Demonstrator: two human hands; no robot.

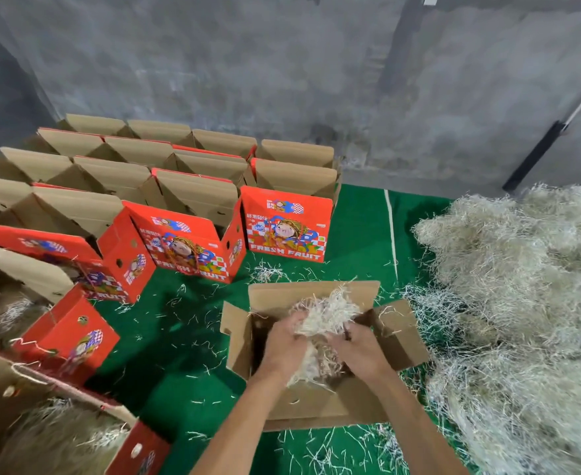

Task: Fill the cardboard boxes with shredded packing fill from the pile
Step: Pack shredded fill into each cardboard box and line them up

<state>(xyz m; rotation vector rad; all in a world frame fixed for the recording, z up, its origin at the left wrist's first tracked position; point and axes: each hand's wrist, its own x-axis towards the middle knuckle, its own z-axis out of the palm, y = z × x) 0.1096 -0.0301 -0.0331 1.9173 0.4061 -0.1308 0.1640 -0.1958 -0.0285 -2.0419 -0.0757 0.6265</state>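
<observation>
An open cardboard box (pixel 399 337) stands on the green floor in front of me, flaps spread. Both my hands reach into it. My left hand (pixel 284 347) and my right hand (pixel 357 347) together clutch a clump of pale shredded packing fill (pixel 330 313), held over the box's inside. More fill lies in the box under my hands. The big pile of shredded fill (pixel 522 289) covers the floor to the right, right beside the box.
Several open red "Fresh Fruit" boxes (pixel 284 224) stand in rows at the left and back. Two boxes with fill in them (pixel 59 437) stand at near left. Grey concrete wall (pixel 282 63) behind. Loose shreds litter the green mat (pixel 179 337).
</observation>
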